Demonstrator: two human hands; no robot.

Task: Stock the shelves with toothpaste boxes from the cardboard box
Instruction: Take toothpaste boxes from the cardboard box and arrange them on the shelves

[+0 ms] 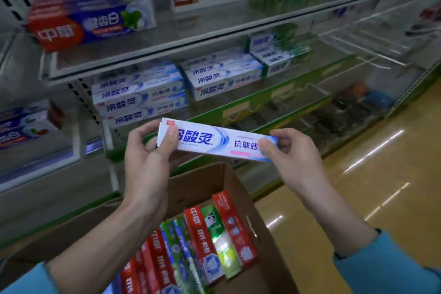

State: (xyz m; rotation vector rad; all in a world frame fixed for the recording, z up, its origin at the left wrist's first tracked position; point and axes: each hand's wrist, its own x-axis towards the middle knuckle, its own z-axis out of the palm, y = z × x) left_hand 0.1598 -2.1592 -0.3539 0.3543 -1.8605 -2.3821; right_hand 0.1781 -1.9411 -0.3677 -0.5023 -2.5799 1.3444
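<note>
In hand: one white-and-blue toothpaste box [216,142], held level at chest height between the cardboard box and the shelves.
Left hand: the left hand [145,162] grips the box's left end, thumb across the front face, fingers curled behind.
Right hand: the right hand [294,153] pinches the right end, thumb on the front near the pink stripe — so both hands are clamped on the same box, well apart from each other.
Where it belongs: by my reading, the matching stack [139,98] on the middle shelf [238,114], just above and behind the held box; a second stack of the same brand [222,76] sits to its right.
Done so far: the middle shelf already carries several rows of this brand, and the top shelf [167,40] holds a red-and-blue box [90,16] plus white and green ones further back.
Still to do: plenty — the cardboard box [229,184] below the forearms has red and green toothpaste boxes [205,241] standing on end, packed side by side.
Open room: the right stretch of both shelves looks bare behind the clear front rail, though blur hides detail there.
Progress call: somewhere mid-task; this box is out of the carton but not yet on a shelf.
</note>
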